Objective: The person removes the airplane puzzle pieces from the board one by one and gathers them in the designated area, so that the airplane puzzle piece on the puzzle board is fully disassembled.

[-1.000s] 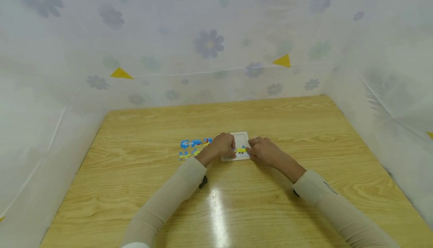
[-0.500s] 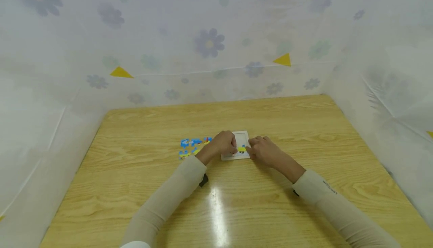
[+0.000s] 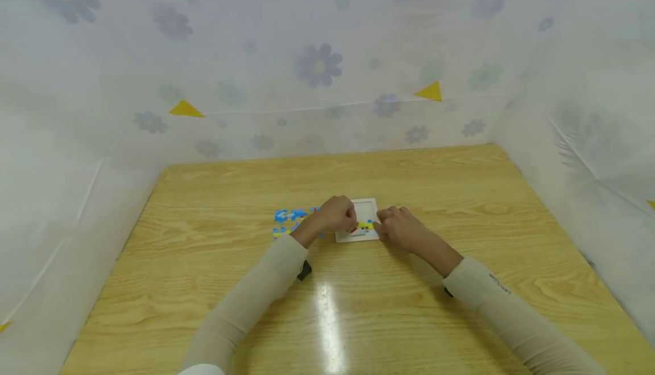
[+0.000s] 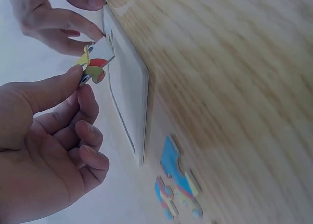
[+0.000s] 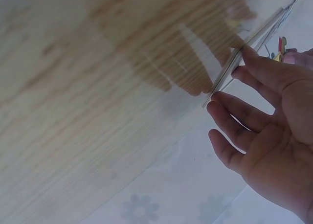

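A white puzzle tray (image 3: 365,210) lies on the table, with a yellow-and-blue piece (image 3: 369,225) in its lower right part. My left hand (image 3: 338,214) is over the tray's left side. Between its thumb and index finger it pinches a puzzle piece (image 4: 95,71), yellow-green and red with a white part, tilted above the tray in the left wrist view. My right hand (image 3: 401,229) rests at the tray's right edge. In the right wrist view its fairly straight fingers (image 5: 234,106) touch that edge, and one finger reaches over the tray.
Several loose blue and yellow puzzle pieces (image 3: 289,216) lie left of the tray, partly hidden by my left forearm. The wooden table (image 3: 327,318) is bordered at the back by a pale flowered curtain (image 3: 307,119) with yellow triangles.
My left hand has shifted slightly over the tray, and red on its held piece now shows beside the fingertips. My right hand stays at the tray's edge.
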Available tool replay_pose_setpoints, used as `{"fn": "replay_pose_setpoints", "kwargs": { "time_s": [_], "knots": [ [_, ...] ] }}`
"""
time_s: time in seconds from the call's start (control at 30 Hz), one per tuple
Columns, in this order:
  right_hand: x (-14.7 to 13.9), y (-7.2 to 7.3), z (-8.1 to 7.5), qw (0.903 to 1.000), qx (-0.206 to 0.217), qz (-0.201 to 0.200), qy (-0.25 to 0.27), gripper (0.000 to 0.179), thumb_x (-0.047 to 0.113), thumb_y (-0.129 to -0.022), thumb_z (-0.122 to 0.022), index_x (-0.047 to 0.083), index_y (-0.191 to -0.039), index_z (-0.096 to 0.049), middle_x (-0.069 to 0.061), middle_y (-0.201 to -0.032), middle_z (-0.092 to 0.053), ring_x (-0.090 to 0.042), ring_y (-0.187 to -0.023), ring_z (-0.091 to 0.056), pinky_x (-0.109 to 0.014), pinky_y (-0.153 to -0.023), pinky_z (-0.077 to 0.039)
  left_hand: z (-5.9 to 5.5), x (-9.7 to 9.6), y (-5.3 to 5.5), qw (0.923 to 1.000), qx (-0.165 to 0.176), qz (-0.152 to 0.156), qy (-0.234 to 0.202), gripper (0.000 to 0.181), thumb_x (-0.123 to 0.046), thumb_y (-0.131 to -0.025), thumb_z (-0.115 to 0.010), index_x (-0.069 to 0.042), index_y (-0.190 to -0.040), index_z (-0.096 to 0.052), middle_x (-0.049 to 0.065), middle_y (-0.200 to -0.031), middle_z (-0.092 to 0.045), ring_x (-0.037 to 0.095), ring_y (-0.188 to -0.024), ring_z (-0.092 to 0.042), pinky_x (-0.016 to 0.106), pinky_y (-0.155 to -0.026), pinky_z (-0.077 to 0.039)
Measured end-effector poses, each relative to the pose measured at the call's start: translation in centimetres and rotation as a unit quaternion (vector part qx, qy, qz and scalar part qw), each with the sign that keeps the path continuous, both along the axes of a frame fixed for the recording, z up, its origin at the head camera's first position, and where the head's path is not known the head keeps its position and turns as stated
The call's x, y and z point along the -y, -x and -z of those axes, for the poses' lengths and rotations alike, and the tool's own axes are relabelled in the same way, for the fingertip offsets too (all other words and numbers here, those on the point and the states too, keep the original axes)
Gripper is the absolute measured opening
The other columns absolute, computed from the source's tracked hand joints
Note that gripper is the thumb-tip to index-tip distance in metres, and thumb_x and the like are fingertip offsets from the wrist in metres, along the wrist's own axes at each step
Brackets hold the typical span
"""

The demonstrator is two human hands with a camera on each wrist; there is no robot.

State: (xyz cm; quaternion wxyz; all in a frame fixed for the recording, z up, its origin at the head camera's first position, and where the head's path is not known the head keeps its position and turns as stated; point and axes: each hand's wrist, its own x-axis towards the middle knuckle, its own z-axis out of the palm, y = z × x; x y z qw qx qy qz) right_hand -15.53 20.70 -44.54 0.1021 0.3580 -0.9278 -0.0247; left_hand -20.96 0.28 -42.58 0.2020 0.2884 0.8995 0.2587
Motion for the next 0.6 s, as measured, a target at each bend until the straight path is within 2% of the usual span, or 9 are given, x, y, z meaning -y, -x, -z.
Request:
{"fn": "replay_pose_setpoints", "kwargs": {
  "time_s": [0.07, 0.2, 0.3, 0.5, 0.6],
  "knots": [
    [0.1, -0.1, -0.1, 1.0, 0.003, 0.0, -0.001, 0.021, 0.015, -0.079, -0.076, 0.014, -0.065, -0.059, 0.002, -0.068, -0.046, -0.017, -0.062, -0.048, -0.031, -0.053, -0.04, -0.2, 0.4, 0.0, 1.0, 0.002, 0.0, -0.004, 0.013, -0.015, -0.089, -0.066, -0.009, -0.078, -0.07, 0.001, -0.086, -0.068, 0.011, -0.073, -0.058, 0.02, -0.064, -0.048],
    [0.2, -0.2, -0.3, 0.9997, 0.021, 0.004, 0.014, 0.031, 0.012, -0.081, -0.073, 0.015, -0.058, -0.053, 0.002, -0.067, -0.043, -0.017, -0.062, -0.047, -0.031, -0.054, -0.039, -0.6, 1.4, -0.1, 0.9998, 0.011, -0.004, -0.015, 0.013, -0.015, -0.088, -0.067, -0.008, -0.077, -0.07, 0.001, -0.083, -0.068, 0.012, -0.075, -0.058, 0.022, -0.067, -0.048],
    [0.2, -0.2, -0.4, 0.9991, 0.037, 0.01, 0.019, 0.033, 0.012, -0.082, -0.072, 0.016, -0.055, -0.053, 0.002, -0.068, -0.044, -0.018, -0.064, -0.049, -0.031, -0.055, -0.039, -0.9, 2.3, -0.1, 0.9997, 0.015, -0.002, -0.02, 0.014, -0.014, -0.089, -0.066, -0.009, -0.076, -0.07, 0.0, -0.081, -0.067, 0.012, -0.072, -0.056, 0.023, -0.065, -0.046],
    [0.2, -0.3, -0.6, 0.9983, 0.055, 0.014, 0.009, 0.03, 0.013, -0.082, -0.073, 0.018, -0.057, -0.056, 0.002, -0.071, -0.046, -0.019, -0.068, -0.051, -0.03, -0.057, -0.037, -1.3, 4.1, -0.1, 0.9995, 0.013, 0.014, -0.025, 0.016, -0.008, -0.09, -0.061, -0.008, -0.077, -0.07, 0.002, -0.08, -0.067, 0.011, -0.061, -0.048, 0.023, -0.062, -0.041],
    [0.2, -0.2, -0.6, 0.9988, 0.048, 0.005, 0.008, 0.026, 0.013, -0.082, -0.073, 0.016, -0.061, -0.059, 0.002, -0.07, -0.045, -0.018, -0.064, -0.047, -0.028, -0.055, -0.033, -1.4, 5.1, -0.1, 0.9994, 0.006, 0.024, -0.023, 0.014, -0.009, -0.09, -0.063, -0.007, -0.078, -0.07, 0.003, -0.082, -0.067, 0.01, -0.063, -0.05, 0.023, -0.065, -0.044]
  ]
}}
